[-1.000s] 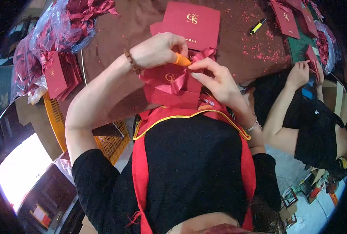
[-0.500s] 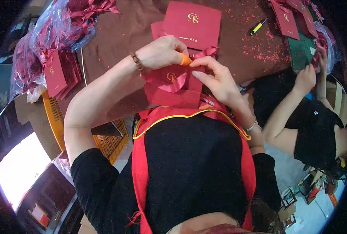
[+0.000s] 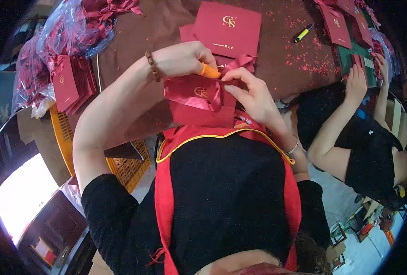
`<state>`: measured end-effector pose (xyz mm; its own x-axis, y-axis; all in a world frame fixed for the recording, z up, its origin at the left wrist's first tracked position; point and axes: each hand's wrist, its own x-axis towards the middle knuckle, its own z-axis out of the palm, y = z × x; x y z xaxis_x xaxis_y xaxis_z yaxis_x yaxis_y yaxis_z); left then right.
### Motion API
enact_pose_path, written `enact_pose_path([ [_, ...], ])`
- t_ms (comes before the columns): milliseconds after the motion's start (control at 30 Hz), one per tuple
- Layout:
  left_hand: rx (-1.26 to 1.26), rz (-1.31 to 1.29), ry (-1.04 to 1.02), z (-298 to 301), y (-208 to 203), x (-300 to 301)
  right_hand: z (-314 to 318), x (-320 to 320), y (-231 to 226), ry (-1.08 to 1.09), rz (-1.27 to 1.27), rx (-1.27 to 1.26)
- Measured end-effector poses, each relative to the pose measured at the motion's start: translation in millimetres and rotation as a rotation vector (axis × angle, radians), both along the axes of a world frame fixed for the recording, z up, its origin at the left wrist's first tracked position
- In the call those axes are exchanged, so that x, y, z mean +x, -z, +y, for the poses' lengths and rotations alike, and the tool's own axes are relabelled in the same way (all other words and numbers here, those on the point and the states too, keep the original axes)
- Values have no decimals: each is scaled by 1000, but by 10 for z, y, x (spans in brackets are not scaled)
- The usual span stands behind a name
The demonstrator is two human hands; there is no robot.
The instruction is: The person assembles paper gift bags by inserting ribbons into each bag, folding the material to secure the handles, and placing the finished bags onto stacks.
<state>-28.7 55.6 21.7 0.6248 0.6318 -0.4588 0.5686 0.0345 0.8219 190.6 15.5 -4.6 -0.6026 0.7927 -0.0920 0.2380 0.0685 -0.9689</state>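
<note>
A dark red paper gift bag (image 3: 198, 113) with a gold emblem lies before me at the table's near edge. Across its front trails a glossy red ribbon (image 3: 202, 103). My left hand (image 3: 190, 59), with an orange cover on one finger, pinches the ribbon at the bag's top edge. Close against it, my right hand (image 3: 253, 93) is closed, thumb and forefinger pinching the same ribbon. A ribbon end sticks up beyond the right fingertips. The exact spot between the fingertips is partly hidden. Just beyond my hands lie more flat red bags (image 3: 228, 28).
Upright red bags (image 3: 66, 85) stand at the left beside clear plastic sacks (image 3: 68, 34) of red ribbon. A yellow-and-black cutter (image 3: 303, 33) lies among red scraps on the brown tabletop (image 3: 153, 32). At the right a co-worker's hands (image 3: 357, 85) handle red bags over a green mat.
My left hand has shifted slightly left and turned at the fingertips, while the right stays nearly in place. The bag's upper part has moved slightly left. The co-worker's hands have moved apart.
</note>
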Motion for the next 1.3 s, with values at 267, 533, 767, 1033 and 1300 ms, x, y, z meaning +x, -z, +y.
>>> enact_pose_path([
  [267, 91, -17, -82, -14, -63, 140, -12, -17, -15, 124, -68, -52],
  [533, 69, -68, -401, -76, 151, 119, -32, -22, 80, 106, -26, -27],
  [767, -77, -135, -308, -44, 69, -53, -48, -72, 63, 105, 44, -71],
  [1033, 104, 212, -128, -36, -107, -9, -48, -93, 8, 117, -49, 119],
  [1300, 172, 159, -34, -47, -52, 71, -62, -106, 19, 106, -45, 117],
])
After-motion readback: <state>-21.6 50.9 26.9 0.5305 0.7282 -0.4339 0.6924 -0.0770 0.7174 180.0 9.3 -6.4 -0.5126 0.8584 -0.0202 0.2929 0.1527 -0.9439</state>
